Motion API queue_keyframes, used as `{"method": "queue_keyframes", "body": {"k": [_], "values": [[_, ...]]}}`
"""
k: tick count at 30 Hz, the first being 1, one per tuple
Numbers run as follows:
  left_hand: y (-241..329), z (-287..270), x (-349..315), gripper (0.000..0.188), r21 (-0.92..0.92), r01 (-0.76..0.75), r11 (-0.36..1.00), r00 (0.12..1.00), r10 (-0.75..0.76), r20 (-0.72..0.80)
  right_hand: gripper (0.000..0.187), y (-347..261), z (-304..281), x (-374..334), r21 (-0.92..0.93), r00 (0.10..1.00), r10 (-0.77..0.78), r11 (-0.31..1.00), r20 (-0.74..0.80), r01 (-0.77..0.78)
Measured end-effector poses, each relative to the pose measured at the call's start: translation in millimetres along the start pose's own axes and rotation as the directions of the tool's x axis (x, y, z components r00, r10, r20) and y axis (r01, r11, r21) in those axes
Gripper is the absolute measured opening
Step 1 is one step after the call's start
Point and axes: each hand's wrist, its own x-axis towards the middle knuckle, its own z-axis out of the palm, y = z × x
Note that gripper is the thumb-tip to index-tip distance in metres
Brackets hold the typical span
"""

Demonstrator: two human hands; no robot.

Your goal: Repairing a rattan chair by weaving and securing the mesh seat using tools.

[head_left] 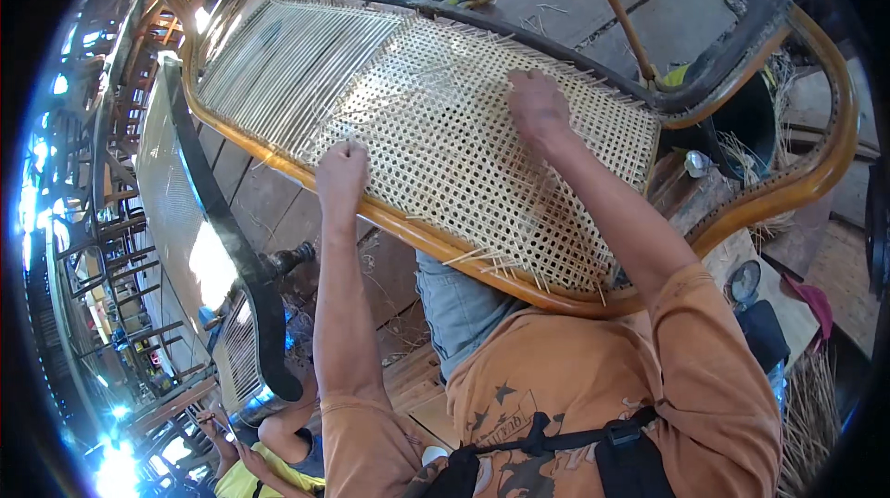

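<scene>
A wooden seat frame (445,243) with an orange-brown varnished edge lies across my lap, strung with pale cane. Its right part is a woven cane panel (464,136) with open holes; on the left, long parallel cane strands (278,57) run without that pattern. Close to the near rail, where the weave meets the bare strands, my left hand (343,169) is closed in a pinch; whatever it grips is hidden. Farther right, toward the far rail, my right hand (540,110) rests on the weave with fingers curled together, their tips hidden. Loose cane ends (487,264) stick out over the near rail.
A second dark-framed cane panel (176,183) stands on the left. Beyond it are stacked chair frames (102,220) and a person in a yellow top (269,472). A dark bucket (746,122) and cane scraps (811,396) lie on the right.
</scene>
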Motion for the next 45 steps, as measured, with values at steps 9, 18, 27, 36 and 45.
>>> {"method": "queue_keyframes", "body": {"k": [9,18,27,36,45], "values": [[19.5,2.9,-6.4,0.028,0.339,-0.068,0.938,0.995,0.040,0.088,0.025,49.0,0.6,45.0,0.178,0.898,-0.015,0.981,0.440,-0.071],[24.5,5.1,-14.9,0.029,0.336,-0.070,0.939,0.991,0.026,0.133,0.025,13.5,9.6,18.5,-0.115,0.955,-0.117,0.981,0.273,0.153],[77.5,-16.0,-55.0,0.041,-0.328,0.044,0.944,0.999,-0.034,0.036,0.018,-30.3,-65.0,-16.6,0.469,0.995,-0.080,0.882,0.067,0.040],[153.8,11.0,-106.6,0.035,-0.546,0.249,0.800,0.674,0.262,0.691,0.015,10.7,-156.1,-71.5,0.938,0.950,0.002,0.158,0.312,-0.309],[172.0,18.3,-121.4,0.029,-0.557,0.561,0.613,0.526,0.255,0.811,0.014,38.3,-142.2,-108.7,0.947,0.972,-0.144,0.289,0.186,-0.138]]}}
